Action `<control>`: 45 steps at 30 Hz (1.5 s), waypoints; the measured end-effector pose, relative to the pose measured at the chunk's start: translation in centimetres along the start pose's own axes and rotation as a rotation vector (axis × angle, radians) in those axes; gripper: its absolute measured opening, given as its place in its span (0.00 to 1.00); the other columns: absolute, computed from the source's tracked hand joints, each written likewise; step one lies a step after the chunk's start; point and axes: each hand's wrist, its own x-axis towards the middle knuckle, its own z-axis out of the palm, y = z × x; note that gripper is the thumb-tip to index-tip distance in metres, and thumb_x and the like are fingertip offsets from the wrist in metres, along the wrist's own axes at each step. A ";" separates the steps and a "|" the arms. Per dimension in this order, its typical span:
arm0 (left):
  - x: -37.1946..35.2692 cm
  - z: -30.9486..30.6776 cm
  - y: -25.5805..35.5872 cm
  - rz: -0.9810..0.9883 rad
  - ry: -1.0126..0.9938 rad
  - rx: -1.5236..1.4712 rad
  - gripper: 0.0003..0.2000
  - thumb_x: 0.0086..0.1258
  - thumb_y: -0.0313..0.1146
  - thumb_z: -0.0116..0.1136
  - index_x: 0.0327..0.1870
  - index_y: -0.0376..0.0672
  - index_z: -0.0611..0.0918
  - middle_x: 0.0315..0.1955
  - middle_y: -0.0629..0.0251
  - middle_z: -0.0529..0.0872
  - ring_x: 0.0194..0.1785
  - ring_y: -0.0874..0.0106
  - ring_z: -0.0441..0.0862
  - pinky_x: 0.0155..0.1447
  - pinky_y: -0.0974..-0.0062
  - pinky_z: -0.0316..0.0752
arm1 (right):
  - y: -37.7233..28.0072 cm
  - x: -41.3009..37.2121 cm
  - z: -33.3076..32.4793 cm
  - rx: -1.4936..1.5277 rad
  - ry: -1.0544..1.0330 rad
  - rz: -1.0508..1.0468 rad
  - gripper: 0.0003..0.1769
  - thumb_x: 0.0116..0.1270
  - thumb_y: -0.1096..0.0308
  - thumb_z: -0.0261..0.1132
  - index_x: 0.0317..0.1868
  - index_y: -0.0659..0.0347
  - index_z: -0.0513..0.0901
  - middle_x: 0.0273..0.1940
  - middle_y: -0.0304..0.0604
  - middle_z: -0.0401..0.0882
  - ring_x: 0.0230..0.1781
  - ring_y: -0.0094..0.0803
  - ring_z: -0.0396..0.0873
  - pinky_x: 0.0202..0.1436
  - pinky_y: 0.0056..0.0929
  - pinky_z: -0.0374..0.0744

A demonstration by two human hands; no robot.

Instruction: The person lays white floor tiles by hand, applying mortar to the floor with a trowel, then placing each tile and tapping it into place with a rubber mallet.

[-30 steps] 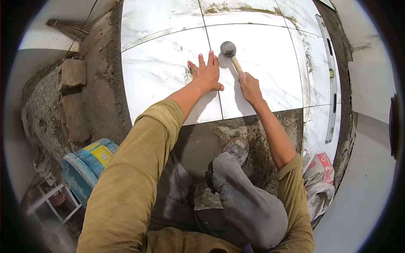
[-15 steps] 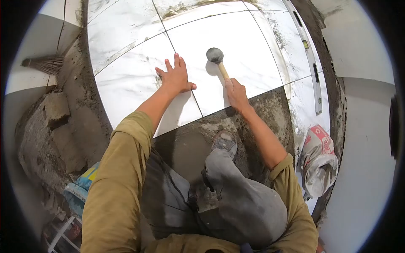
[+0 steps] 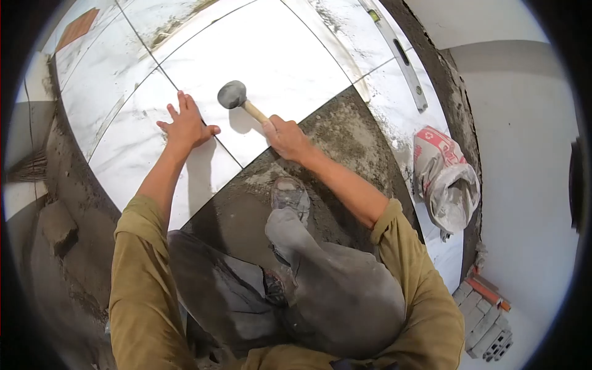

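Observation:
My left hand (image 3: 184,126) lies flat, fingers spread, on a white marble-look floor tile (image 3: 139,148) right at its joint with the neighbouring tile (image 3: 271,55). My right hand (image 3: 285,138) grips the wooden handle of a rubber mallet (image 3: 233,95). The mallet's grey head rests on or just above the neighbouring tile, close to the joint and to my left fingers. Both sleeves are olive. My grey-trousered knee and a dusty shoe (image 3: 290,196) are on bare mortar below the tiles.
A grey mortar bed (image 3: 345,142) borders the tiles' near edge. A long spirit level (image 3: 398,55) lies on tiles at the right. A crumpled cement bag (image 3: 445,179) sits by the white wall. Bricks (image 3: 487,320) are stacked lower right; rubble and a stone block (image 3: 57,225) lie at left.
The view has swung right and tilted, shifting everything leftward in frame. My hands hold the same pose on tile and mallet; the mallet head stays near the joint.

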 end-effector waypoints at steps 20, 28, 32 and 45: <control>0.2 1.2 -1.4 0.018 0.111 -0.065 0.60 0.51 0.64 0.72 0.79 0.36 0.53 0.81 0.53 0.45 0.80 0.40 0.46 0.69 0.19 0.48 | -3.2 0.7 0.9 0.056 -0.087 0.113 0.22 0.78 0.53 0.50 0.38 0.67 0.76 0.27 0.65 0.77 0.30 0.65 0.77 0.36 0.53 0.74; 0.0 0.6 -1.5 0.020 0.083 -0.048 0.61 0.51 0.64 0.72 0.79 0.36 0.53 0.81 0.53 0.45 0.79 0.38 0.47 0.71 0.23 0.46 | -5.4 6.8 2.5 0.032 -0.045 -0.011 0.23 0.79 0.53 0.49 0.38 0.67 0.76 0.29 0.69 0.77 0.33 0.68 0.77 0.38 0.56 0.74; -0.2 0.3 -1.7 0.038 0.063 -0.053 0.61 0.52 0.65 0.69 0.79 0.33 0.51 0.81 0.51 0.43 0.80 0.38 0.45 0.72 0.24 0.48 | -6.4 8.1 2.7 -0.002 -0.046 -0.060 0.23 0.79 0.53 0.49 0.38 0.67 0.76 0.30 0.70 0.78 0.34 0.69 0.77 0.40 0.58 0.74; 0.2 0.6 -1.5 0.007 0.087 -0.039 0.61 0.51 0.64 0.71 0.79 0.37 0.50 0.81 0.54 0.44 0.80 0.41 0.46 0.72 0.25 0.47 | -3.5 4.7 1.1 0.031 -0.013 0.056 0.27 0.79 0.47 0.48 0.37 0.65 0.77 0.26 0.63 0.77 0.29 0.60 0.77 0.38 0.50 0.75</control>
